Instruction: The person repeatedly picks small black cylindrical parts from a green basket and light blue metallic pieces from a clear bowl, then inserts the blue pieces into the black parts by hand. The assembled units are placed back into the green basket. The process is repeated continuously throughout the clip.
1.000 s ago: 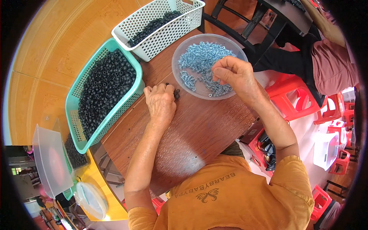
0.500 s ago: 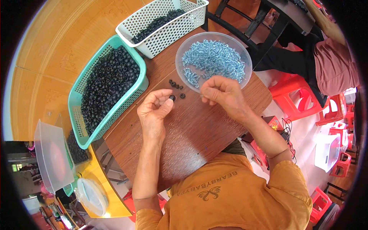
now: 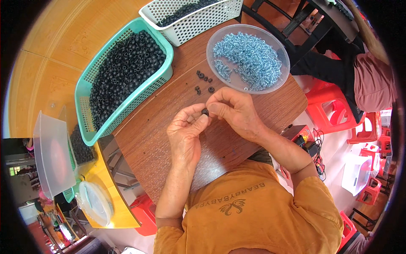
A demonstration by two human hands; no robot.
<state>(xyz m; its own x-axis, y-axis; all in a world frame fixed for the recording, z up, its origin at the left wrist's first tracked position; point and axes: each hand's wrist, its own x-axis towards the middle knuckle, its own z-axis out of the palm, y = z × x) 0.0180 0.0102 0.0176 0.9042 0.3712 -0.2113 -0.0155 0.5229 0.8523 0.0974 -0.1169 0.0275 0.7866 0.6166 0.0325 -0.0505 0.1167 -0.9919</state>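
Observation:
Between the thumb and fingers of my left hand (image 3: 186,129) is a small round black plastic piece (image 3: 205,112) with a hollow look. My right hand (image 3: 237,111) meets it there, thumb and forefinger pinched close against the piece; anything tiny in that pinch is hidden. Just beyond my hands, several loose black pieces (image 3: 211,89) lie on the brown wooden table (image 3: 148,156). Behind my right hand stands a round clear tub (image 3: 211,70) of small, shiny light-blue pieces (image 3: 249,57).
A teal basket (image 3: 167,70) heaped with black pieces stands at the left. Behind it is a white perforated basket (image 3: 203,27) with more. Red stools (image 3: 325,108) and a seated person's leg (image 3: 325,70) are at the right. A clear plastic bin (image 3: 53,156) stands far left.
My right hand has come from beside the blue pieces' tub to the black piece in my left hand, and the hands now touch. The whole view has shifted somewhat.

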